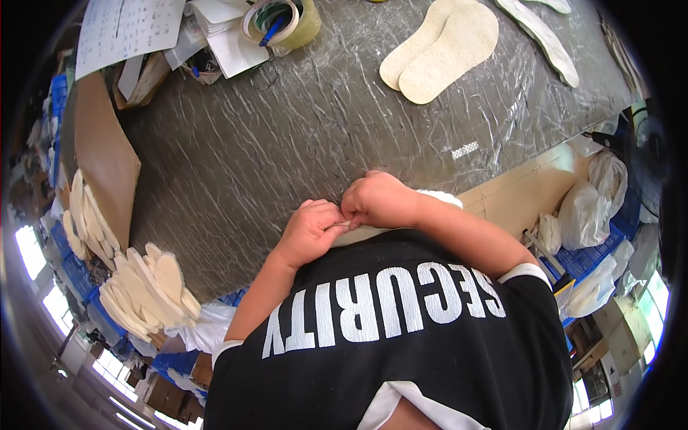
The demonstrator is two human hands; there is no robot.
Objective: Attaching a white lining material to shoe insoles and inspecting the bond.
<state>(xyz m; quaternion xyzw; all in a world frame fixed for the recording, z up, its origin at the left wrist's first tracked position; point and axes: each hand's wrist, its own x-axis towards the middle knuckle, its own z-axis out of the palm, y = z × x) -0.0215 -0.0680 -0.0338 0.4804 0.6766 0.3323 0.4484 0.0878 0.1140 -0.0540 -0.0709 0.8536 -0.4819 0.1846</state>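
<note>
At the near edge of the table, close to my body, both hands meet over a cream felt piece (362, 233). My left hand (313, 231) is closed, its thumb and fingers pinching the piece's edge. Right beside it, my right hand (376, 201) is also closed in a pinch at the same edge, its fingers curled under. Most of the piece is hidden by my hands, forearm and shirt, so its full outline cannot be made out. Fluffy white material (443, 196) shows behind my right forearm. Farther off lies an overlapping pair of cream insoles (451, 54).
Another insole (541, 39) lies at the far right of the dark, plastic-covered table (236, 150). Tape rolls with a blue pen (272, 32) and papers (129, 32) sit far left. Stacked insoles (150, 290) stand left of the table; plastic bags (584, 211) and a black fan (645, 158) are right.
</note>
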